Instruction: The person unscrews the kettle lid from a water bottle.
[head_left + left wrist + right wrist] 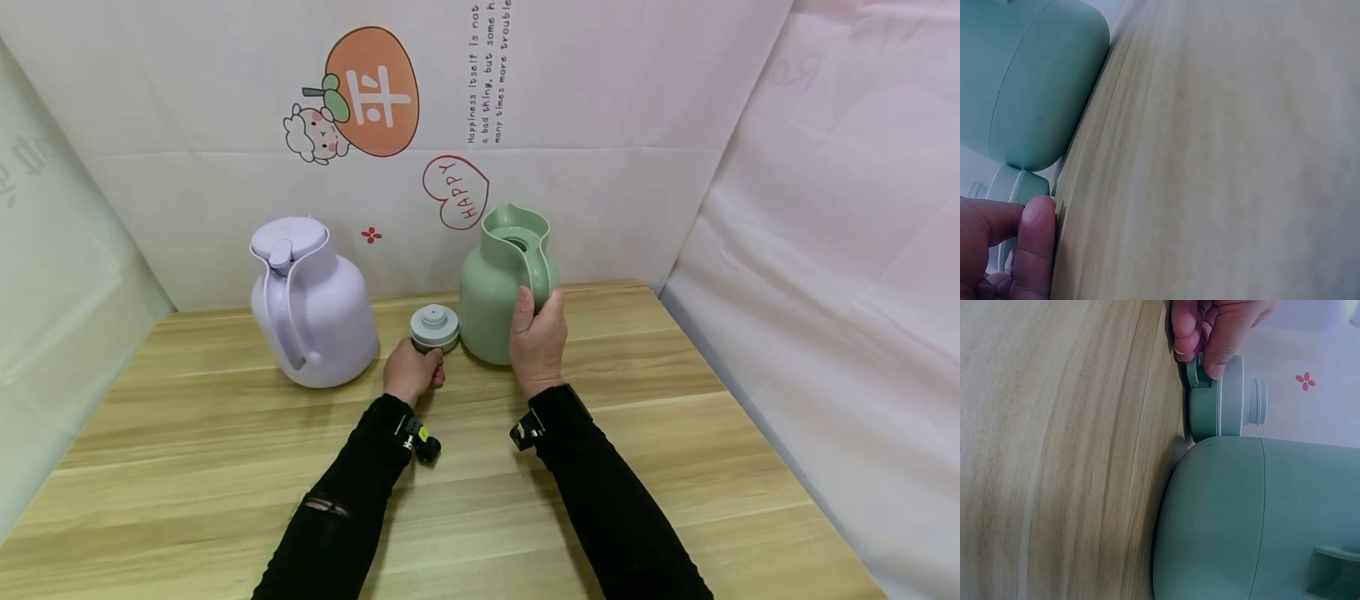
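Note:
A green thermos jug (487, 308) stands on the table with its top uncovered, showing a round opening. My right hand (538, 346) grips its handle, the thumb to the left of the fingers. Against the jug's left side sits its lid (434, 324), upside down, grey-white plug up and green part on the table. My left hand (408, 371) pinches a green tab on the lid's near edge; the right wrist view shows thumb and fingers (1222, 347) there. In the left wrist view the hand hides part of the lid (1013, 181).
A lilac thermos jug (330, 317) with its lid on stands left of my left hand, handle toward me. Wood-grain table (480, 517) lies underneath. Behind hangs a printed white cloth (600, 100), with more cloth at both sides.

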Motion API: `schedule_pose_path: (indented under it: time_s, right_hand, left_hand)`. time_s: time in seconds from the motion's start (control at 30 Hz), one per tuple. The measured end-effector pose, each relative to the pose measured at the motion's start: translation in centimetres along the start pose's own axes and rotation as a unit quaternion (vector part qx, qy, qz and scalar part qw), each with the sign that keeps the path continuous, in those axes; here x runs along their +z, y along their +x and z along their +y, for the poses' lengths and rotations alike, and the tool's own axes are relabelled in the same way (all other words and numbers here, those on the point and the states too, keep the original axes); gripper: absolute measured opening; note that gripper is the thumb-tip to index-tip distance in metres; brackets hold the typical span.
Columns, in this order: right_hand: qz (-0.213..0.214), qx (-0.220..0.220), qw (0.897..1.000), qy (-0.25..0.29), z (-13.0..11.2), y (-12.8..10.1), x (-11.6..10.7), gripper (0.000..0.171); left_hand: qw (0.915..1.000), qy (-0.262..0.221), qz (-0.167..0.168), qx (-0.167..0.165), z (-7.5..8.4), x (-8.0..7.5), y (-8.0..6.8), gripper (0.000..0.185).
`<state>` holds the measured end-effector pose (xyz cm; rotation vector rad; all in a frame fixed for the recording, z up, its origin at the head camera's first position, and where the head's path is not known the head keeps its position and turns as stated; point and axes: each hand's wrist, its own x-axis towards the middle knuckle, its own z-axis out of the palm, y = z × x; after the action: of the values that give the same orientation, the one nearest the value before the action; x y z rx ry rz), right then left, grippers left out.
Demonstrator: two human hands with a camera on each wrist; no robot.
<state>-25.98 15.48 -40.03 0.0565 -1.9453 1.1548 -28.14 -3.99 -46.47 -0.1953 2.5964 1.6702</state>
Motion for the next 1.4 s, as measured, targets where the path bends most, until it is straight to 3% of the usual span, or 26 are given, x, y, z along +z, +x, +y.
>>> schedule_pose_path:
  time_s: [0.2, 0.4, 0.57, 1.0, 1.07, 1.23, 1.3, 1.4]
  right_hand:
    - [-0.003, -0.002, 1.0, 0.002, 0.1, 0.0, 0.0, 0.077]
    - [-0.008, -0.01, 1.0, 0.016, 0.0, 0.0, -0.1, 0.076]
    - [-0.01, -0.011, 1.0, 0.019, 0.0, 0.0, -0.1, 0.075]
    - [-0.032, -0.008, 0.999, 0.041, 0.0, 0.0, -0.3, 0.069]
    - [-0.041, -0.003, 0.998, 0.045, 0.0, -0.1, -0.4, 0.068]
    - [-0.063, 0.011, 0.997, 0.042, -0.3, -0.1, -0.8, 0.061]
    - [-0.073, 0.019, 0.997, 0.033, -0.5, 0.0, -1.1, 0.06]
    - [-0.086, 0.032, 0.996, 0.014, -0.7, 0.0, -1.7, 0.06]
  left_hand:
    - [1.0, -0.008, 0.0, -0.005, 0.1, -0.1, -0.2, 0.018]
    - [0.9994, -0.026, -0.005, -0.023, 0.2, -0.2, -0.4, 0.034]
    - [0.9991, -0.032, -0.005, -0.026, 0.2, -0.2, -0.4, 0.035]
    - [0.9993, -0.035, -0.007, -0.012, 0.2, -0.5, -1.0, 0.036]
    - [0.9996, -0.027, -0.008, -0.008, 0.2, -0.6, -1.1, 0.04]
    - [0.9995, 0.03, -0.013, 0.005, 0.4, -1.5, -1.8, 0.077]
    - [0.9974, 0.068, -0.012, 0.02, 0.7, -2.1, -2.3, 0.086]
    - [0.9911, 0.118, -0.009, 0.061, 1.5, -3.1, -3.3, 0.084]
